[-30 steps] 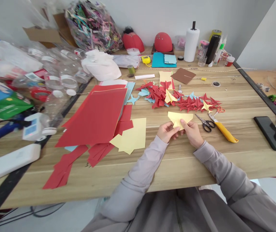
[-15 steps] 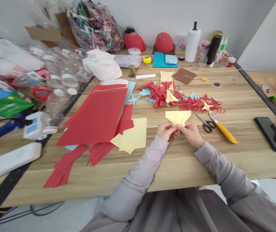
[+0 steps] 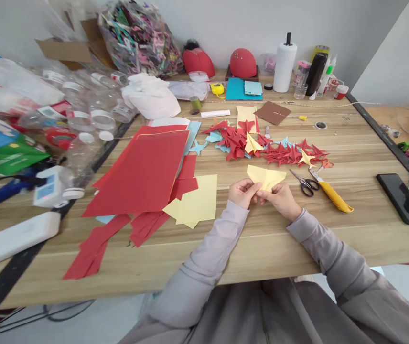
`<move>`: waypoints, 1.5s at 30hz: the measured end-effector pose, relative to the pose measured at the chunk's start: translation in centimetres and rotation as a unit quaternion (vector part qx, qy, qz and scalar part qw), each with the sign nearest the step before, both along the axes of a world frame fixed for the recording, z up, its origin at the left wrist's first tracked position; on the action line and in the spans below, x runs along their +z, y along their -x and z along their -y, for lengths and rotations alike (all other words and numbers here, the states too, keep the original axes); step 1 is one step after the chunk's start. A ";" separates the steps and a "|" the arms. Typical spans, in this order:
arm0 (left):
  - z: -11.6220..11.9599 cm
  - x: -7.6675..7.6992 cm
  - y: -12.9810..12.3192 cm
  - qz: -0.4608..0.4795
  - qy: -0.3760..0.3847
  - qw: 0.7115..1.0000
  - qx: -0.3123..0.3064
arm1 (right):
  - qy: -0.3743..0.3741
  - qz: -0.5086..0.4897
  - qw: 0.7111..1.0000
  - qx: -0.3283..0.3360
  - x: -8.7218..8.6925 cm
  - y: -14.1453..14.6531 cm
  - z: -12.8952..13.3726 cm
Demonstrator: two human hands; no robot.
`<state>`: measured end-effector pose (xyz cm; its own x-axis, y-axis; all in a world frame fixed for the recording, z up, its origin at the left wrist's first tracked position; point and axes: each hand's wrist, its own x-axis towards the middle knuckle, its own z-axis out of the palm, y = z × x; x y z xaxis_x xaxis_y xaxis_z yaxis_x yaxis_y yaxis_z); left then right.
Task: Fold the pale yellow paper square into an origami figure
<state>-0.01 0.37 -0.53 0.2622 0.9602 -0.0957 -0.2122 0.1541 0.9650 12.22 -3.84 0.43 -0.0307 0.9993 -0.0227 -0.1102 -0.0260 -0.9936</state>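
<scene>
Compared with half a second ago, the folded yellow paper (image 3: 268, 176) sits slightly askew: its top edge, level then, slopes down toward the right, and the left thumb has slid up onto its face while the right thumb stays low near the middle. To judge by this, the creases near the centre are being worked and the fold does not look settled. The grip is narrow at both sides: the left hand (image 3: 241, 192) and the right hand (image 3: 283, 199) pinch the paper's lower edge between thumb and fingers, close together, though the fingers behind it are hidden. The paper rises from the grip, its two wings spread outward above the counter (image 3: 262, 260). Just beyond the grip lies a heap of red folded pieces (image 3: 236, 143) with blue and yellow ones mixed in, which probably limits room on the far side. To its right, black-handled scissors (image 3: 304, 181) point toward the paper's right wing and seem the nearest obstacle, with a yellow-handled tool (image 3: 333, 195) beside them and a phone (image 3: 403, 198) well apart. Left of the grip lie yellow sheets (image 3: 205, 199) and large red sheets (image 3: 143, 172).
</scene>
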 end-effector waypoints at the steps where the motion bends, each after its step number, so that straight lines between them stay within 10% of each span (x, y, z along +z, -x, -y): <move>1: 0.0 0.1 0.0 -0.003 -0.006 1.000 0.006 | -0.003 0.000 1.000 0.000 0.0 0.0 0.0; 45: -0.5 0.2 0.3 -0.025 0.011 0.999 0.017 | -0.009 0.006 0.993 -0.120 -1.2 -0.6 -0.3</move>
